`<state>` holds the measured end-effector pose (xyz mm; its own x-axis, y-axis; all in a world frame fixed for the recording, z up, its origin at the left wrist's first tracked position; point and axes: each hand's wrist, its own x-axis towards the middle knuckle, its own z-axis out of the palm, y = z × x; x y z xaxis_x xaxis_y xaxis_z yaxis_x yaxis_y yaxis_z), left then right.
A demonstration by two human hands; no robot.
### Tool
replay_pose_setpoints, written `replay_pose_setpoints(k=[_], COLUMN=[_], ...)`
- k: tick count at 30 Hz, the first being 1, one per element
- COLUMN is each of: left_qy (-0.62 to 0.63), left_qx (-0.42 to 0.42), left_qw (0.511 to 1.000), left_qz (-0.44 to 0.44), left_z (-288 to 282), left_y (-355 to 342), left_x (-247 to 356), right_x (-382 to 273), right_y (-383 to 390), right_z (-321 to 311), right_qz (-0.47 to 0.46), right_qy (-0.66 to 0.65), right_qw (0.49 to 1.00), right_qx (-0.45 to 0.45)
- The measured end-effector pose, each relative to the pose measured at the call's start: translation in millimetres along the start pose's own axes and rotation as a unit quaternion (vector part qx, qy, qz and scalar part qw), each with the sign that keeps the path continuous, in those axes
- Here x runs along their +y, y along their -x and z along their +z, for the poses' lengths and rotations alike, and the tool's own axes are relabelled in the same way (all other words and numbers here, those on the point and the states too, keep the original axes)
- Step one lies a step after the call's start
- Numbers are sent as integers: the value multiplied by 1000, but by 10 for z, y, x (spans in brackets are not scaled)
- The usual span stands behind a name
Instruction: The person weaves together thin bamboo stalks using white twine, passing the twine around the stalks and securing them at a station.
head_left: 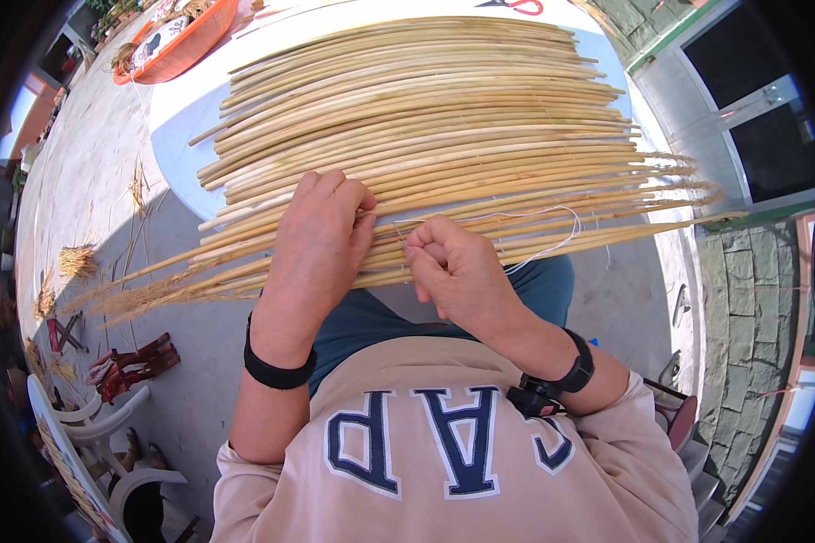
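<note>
Long, pale yellow dry stalks (426, 118) lie side by side as a mat, with thin stitch lines of white thread across them. The nearest stalks end in feathery tufts (154, 288) and stick out past the others. My left hand (321, 240) rests on these near stalks, fingers curled and thumb pressed in; whatever it pinches is hidden. Close to its right, my right hand (453, 264) is closed at the near edge, thumb and forefinger pinching white thread. A loose loop of this white thread (578, 223) arcs over the stalks to the right.
Under the mat is a white table (186, 149). Red-handled scissors (523, 7) lie at its far edge, and an orange basket (186, 50) stands far left. On the ground at left are straw bundles (78, 262), a folded red-framed stool (136, 364) and a white plastic chair (109, 425).
</note>
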<state>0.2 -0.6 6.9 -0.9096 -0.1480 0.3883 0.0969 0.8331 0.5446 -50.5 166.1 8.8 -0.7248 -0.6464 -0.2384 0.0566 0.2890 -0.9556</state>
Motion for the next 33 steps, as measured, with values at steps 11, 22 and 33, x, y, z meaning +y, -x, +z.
replay_pose_setpoints(k=[11,22,33], left_qy=[7,-4,-7], left_qx=[5,56,75], left_qw=[1000,998,996], left_qz=[-4,26,41], left_z=[23,64,93], left_y=[-6,-6,12], left_x=[-28,-20,-24], right_x=[54,115,135], right_y=[16,11,-46], right_z=[107,161,177], right_qz=[-38,-103,-117], right_qy=[71,106,129], right_qw=[995,986,981], right_qx=[56,81,86])
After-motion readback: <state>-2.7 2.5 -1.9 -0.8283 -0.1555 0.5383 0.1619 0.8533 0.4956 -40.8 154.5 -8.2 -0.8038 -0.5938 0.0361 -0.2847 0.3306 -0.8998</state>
